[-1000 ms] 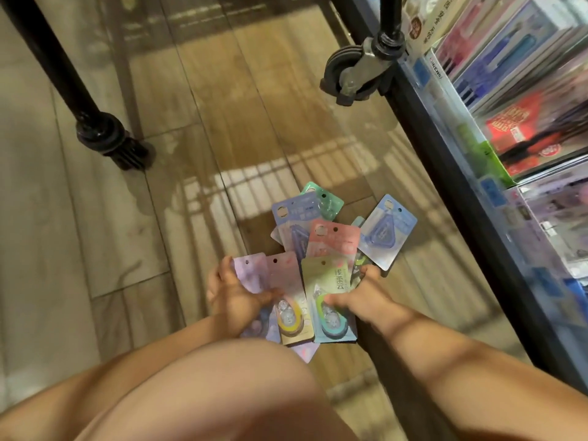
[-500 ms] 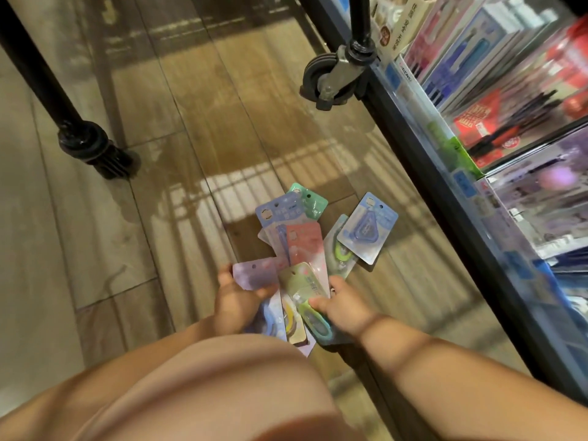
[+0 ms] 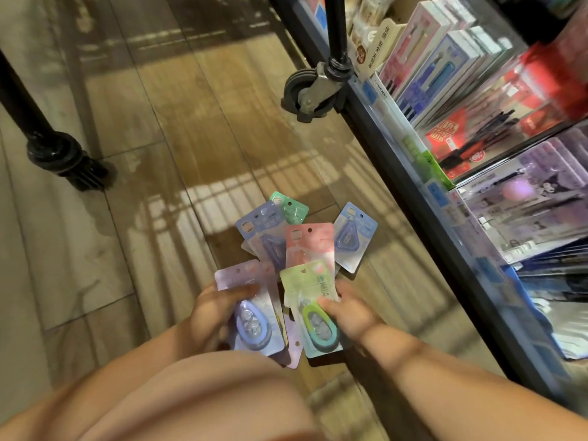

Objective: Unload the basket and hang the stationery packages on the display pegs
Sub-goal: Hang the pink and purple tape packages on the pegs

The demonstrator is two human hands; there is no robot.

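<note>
Below, hands (image 3: pixel 206 316) (image 3: pixel 350 313) pinch glossy oblong packs: lilac pack (image 3: pixel 254 324) left, green pack (image 3: pixel 307 283) right.

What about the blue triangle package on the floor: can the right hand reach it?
Probably yes. The blue triangle package lies uncovered just beyond the right hand, with nothing between, though that hand is busy gripping the green package.

One view, head-worn and wide-angle, tipped steeply down over the person's knee at the brown wood-plank floor (image 3: pixel 197 128). Nearest the lens, low centre, the left hand (image 3: pixel 206 313) grips a lilac blister-card package (image 3: pixel 253 326) and the right hand (image 3: pixel 350 313) a green blister-card package (image 3: pixel 313 288). The dark metal-framed display shelf (image 3: pixel 413 208) slants down the right edge.
</note>
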